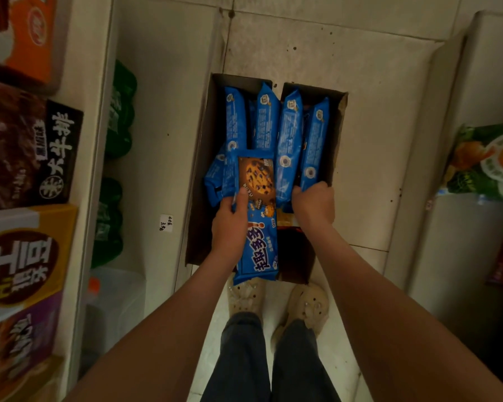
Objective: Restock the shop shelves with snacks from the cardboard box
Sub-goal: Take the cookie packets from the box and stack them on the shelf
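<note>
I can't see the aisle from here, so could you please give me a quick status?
Left hand gripping a face-up blue cookie pack. Right hand closed on an upright pack in the cardboard box. Nothing in the way.

We see both forearms bare from the lower frame edge up to the wrists — no sleeves, watch or bands showing on either. Our left hand (230,224) and right hand (312,203) carry no gloves or rings that we can make out. Below, our legs are in dark blue-grey trousers (270,361), and our feet wear pale beige clog-style shoes (310,307) with round holes across the tops — scuffed and a little grubby.
</note>
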